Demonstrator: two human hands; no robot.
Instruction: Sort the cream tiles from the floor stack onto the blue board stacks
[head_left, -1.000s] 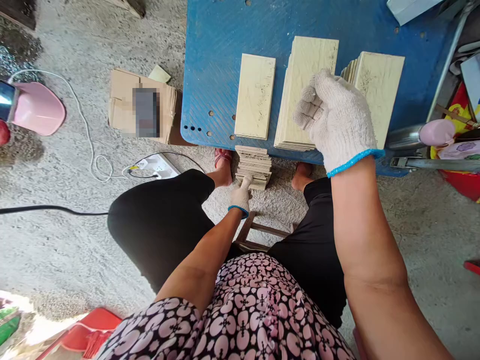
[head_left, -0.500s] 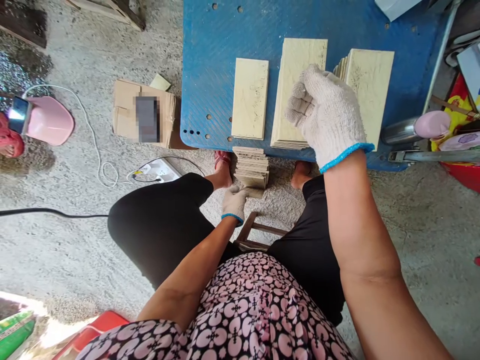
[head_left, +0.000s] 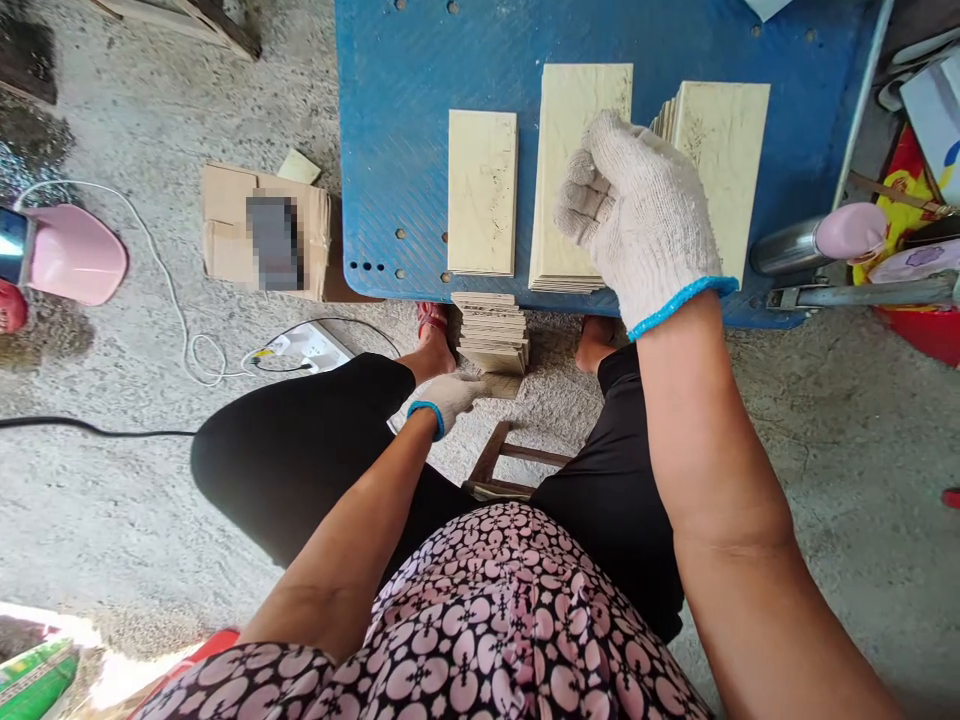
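Observation:
Both my hands wear white knit gloves with blue cuffs. My left hand [head_left: 448, 396] is low between my knees, its fingers stretched to the right beside a thin board [head_left: 501, 386]. That board lies at the near end of a row of thin boards [head_left: 491, 335] standing packed together below the table edge. Raised over the table, my right hand [head_left: 645, 215] has its fingers curled in; what they hold, if anything, is hidden. It partly covers a stack of cream boards [head_left: 570, 150] and another cream stack [head_left: 731, 160]. A smaller cream stack [head_left: 482, 195] lies to their left.
The blue table [head_left: 405, 90] has small holes. A flask with a pink lid [head_left: 847, 235] lies at its right edge. On the left are a cardboard box [head_left: 225, 225], a power strip [head_left: 315, 345] with cables and a pink stand [head_left: 82, 255]. A wooden frame [head_left: 491, 455] is between my legs.
My left hand has shifted left and turned, so its fingers now point right. My right hand keeps its curled pose over the stacks. The whole view has moved slightly.

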